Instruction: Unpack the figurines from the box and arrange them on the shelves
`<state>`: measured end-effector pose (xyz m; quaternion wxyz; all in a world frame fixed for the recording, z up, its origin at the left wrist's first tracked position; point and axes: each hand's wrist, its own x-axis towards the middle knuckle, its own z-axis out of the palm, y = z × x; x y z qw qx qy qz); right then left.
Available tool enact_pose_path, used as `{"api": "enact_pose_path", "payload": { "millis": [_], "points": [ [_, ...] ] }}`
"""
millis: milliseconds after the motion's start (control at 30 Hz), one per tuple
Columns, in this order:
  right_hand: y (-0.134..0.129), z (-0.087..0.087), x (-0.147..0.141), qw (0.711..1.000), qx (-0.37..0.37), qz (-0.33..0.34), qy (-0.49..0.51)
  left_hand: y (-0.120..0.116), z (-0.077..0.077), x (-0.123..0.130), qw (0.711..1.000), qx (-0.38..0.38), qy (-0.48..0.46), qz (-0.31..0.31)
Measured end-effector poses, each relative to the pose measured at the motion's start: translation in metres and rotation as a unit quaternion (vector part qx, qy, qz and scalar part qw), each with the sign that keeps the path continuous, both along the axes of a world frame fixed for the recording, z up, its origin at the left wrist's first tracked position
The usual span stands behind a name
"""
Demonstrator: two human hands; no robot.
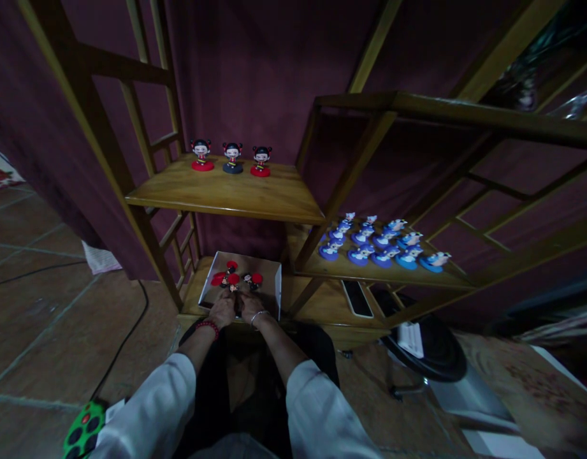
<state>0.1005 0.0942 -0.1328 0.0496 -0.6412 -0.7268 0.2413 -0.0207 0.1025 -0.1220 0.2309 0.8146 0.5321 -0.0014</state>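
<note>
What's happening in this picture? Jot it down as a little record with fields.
Left hand: at the rim of a shallow box, wearing red beads
Right hand: beside the left, wearing a silver bangle
Box contents: small red-and-black figurines
Upper shelf: three dolls
Right shelf: rows of blue figurines

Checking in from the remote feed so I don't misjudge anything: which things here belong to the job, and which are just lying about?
Belonging to the job: left hand, right hand, shallow white box, red-and-black doll pieces, probably the three bobblehead dolls.

Lying about: blue figurines, black slab, floor cable, green-and-black object.
</note>
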Motion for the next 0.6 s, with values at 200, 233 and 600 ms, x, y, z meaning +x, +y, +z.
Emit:
{"api": "enact_pose_path", "payload": {
  "millis": [200, 233, 600],
  "points": [
    [0.0025, -0.0033, 0.0011, 1.0, 0.002, -0.006, 0.007, 0.0017, -0.0066, 0.002, 0.998, 0.029, 0.044, 0.032],
    [0.0029, -0.0044, 0.0012, 1.0, 0.0, -0.006, 0.009, 0.0023, -0.0072, 0.0022, 0.998, 0.032, 0.046, 0.036],
    [0.0048, -0.0041, 0.007, 0.999, -0.01, -0.027, 0.015, 0.0089, -0.0078, 0.0015, 0.996, 0.018, 0.016, 0.09]
  ]
}}
